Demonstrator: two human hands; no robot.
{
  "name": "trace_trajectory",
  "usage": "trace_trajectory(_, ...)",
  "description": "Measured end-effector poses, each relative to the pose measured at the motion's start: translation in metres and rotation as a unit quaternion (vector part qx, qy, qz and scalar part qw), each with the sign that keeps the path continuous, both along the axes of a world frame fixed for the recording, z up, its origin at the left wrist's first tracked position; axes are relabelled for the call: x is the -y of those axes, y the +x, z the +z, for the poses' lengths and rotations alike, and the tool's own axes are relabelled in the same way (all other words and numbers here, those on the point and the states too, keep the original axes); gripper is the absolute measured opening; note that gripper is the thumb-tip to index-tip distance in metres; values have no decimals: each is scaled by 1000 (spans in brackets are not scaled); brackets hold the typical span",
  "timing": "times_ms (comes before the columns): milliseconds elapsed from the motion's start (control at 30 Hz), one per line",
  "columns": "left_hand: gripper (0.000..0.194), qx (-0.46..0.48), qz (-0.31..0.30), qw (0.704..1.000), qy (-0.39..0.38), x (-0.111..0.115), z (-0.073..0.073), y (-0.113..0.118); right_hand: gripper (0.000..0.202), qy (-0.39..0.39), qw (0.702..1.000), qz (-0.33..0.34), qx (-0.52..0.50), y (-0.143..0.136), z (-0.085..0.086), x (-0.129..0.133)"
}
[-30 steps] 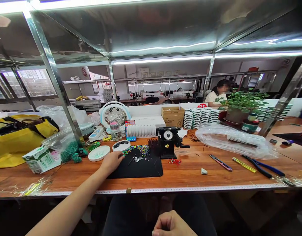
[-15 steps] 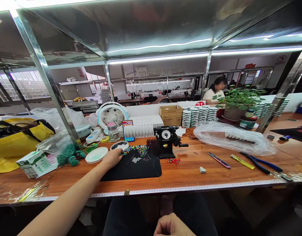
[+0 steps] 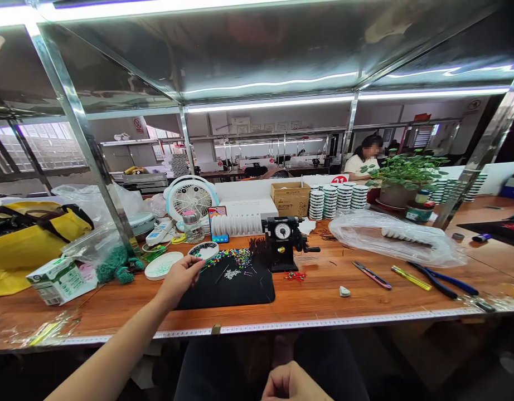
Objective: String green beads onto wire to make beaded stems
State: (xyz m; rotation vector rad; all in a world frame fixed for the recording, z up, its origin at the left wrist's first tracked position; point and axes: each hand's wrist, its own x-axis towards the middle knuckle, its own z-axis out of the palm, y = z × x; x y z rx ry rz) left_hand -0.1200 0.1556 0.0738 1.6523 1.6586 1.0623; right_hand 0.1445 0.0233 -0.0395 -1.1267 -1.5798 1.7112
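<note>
My left hand [image 3: 182, 280] hovers over the left edge of a black mat [image 3: 244, 292], just below a white dish of black beads [image 3: 204, 250]. Its fingertips are drawn together; whatever is between them is too small to make out. A pale dish with light green beads [image 3: 163, 265] lies beside that hand on the left. Multicoloured beads [image 3: 236, 257] and a little heap of white pieces [image 3: 231, 274] are spread on the mat. Low in front of my lap, my right hand [image 3: 296, 383] is curled closed, and its inside is hidden.
Behind the mat stands a black hand-crank winder [image 3: 282, 239] with white spools [image 3: 237, 224]. To the right lie a craft knife [image 3: 372, 275], a yellow-handled tool [image 3: 411, 278] and blue-black pliers [image 3: 443, 279]. A fan [image 3: 192, 199] and a phone [image 3: 218, 225] stand behind. Another person sits across.
My left hand has drawn back from the multicoloured beads, moving left and slightly toward me. My right hand stays curled in the same place.
</note>
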Motion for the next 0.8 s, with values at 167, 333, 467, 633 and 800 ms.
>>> trace_trajectory(167,26,242,-110,958,-109,80,-19,58,31,25,992,-90,-82,0,43,-7)
trace_trajectory(333,23,538,-145,800,-222,135,-36,98,19,296,932,-190,-91,-9,58,-1)
trace_trajectory(467,30,620,-100,732,-265,145,-46,108,15,501,849,-170,-18,-14,47,3)
trace_trajectory(633,24,574,-116,766,-263,148,-55,104,14,476,863,-170,27,-13,44,4)
trace_trajectory(800,26,511,-131,805,-271,157,-58,99,17,307,940,-149,6,-12,51,7)
